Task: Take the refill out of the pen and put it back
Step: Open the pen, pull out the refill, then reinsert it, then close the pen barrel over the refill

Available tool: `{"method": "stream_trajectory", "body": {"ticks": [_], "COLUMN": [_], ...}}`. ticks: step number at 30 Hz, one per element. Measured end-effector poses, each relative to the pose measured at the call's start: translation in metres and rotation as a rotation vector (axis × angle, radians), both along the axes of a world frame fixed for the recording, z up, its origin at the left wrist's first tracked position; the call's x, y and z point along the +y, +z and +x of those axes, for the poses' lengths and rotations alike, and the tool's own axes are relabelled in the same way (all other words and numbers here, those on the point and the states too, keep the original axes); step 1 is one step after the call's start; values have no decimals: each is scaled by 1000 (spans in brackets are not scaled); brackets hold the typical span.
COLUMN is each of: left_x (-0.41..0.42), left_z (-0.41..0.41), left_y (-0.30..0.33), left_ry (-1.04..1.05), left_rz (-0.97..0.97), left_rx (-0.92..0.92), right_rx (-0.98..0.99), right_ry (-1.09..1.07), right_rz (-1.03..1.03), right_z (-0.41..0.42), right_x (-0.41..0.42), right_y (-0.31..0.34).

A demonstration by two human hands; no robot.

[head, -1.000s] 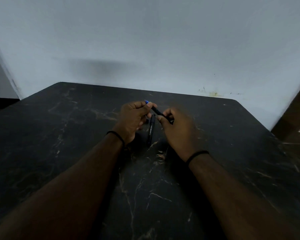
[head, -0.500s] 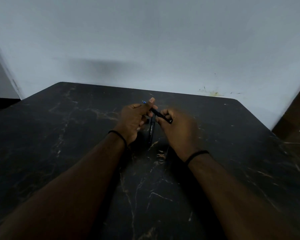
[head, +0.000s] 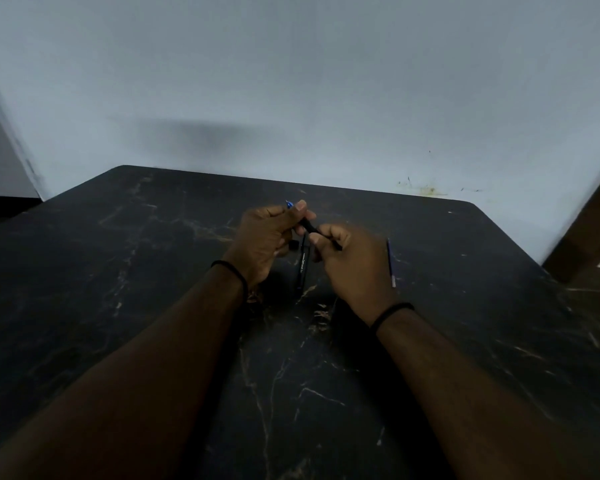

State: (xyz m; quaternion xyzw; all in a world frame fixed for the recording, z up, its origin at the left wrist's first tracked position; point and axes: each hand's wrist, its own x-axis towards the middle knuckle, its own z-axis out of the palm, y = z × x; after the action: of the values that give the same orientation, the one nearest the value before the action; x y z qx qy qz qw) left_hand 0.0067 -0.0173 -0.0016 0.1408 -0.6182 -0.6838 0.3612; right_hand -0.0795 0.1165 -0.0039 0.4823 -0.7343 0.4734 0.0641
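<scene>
My left hand [head: 269, 237] covers most of the pen part [head: 310, 227] I pinch; only its blue tip pokes out. My right hand [head: 352, 268] blurs at the knuckles and hides that part's other end. My forearms run off the bottom edge. The print on the black barrel [head: 302, 268] is too small to read.

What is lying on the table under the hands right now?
A black pen barrel with white lettering lies on the table below the left hand and right hand. Its far end is hidden behind the fingers.
</scene>
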Motion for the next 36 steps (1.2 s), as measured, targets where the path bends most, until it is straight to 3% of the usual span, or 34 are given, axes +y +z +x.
{"method": "stream_trajectory", "body": {"ticks": [4, 8, 14, 20, 23, 28, 31, 36], "left_x": [5, -8, -12, -10, -9, -10, -6, 4], "left_z": [1, 8, 10, 10, 9, 8, 9, 13], "left_y": [6, 2, -1, 4, 3, 4, 9, 13], "left_ry": [238, 619, 480, 542, 561, 617, 525, 378], "left_rz": [-86, -568, -1097, -1216, -1046, -423, -107, 119], "left_rx": [-76, -417, -952, -1004, -927, -395, -173, -51], "right_rx": [-132, -125, -101, -47, -29, -25, -58, -23], "right_ry": [-21, -60, -79, -87, -83, -93, -58, -45], "right_rz": [-56, -45, -52, -47, -46, -29, -14, 36], "right_z": [0, -4, -7, -7, -7, -6, -6, -6], "right_x": [1, 2, 0, 1, 1, 0, 0, 0], "right_y": [-1, -4, -7, -8, -8, -7, -7, -10]}}
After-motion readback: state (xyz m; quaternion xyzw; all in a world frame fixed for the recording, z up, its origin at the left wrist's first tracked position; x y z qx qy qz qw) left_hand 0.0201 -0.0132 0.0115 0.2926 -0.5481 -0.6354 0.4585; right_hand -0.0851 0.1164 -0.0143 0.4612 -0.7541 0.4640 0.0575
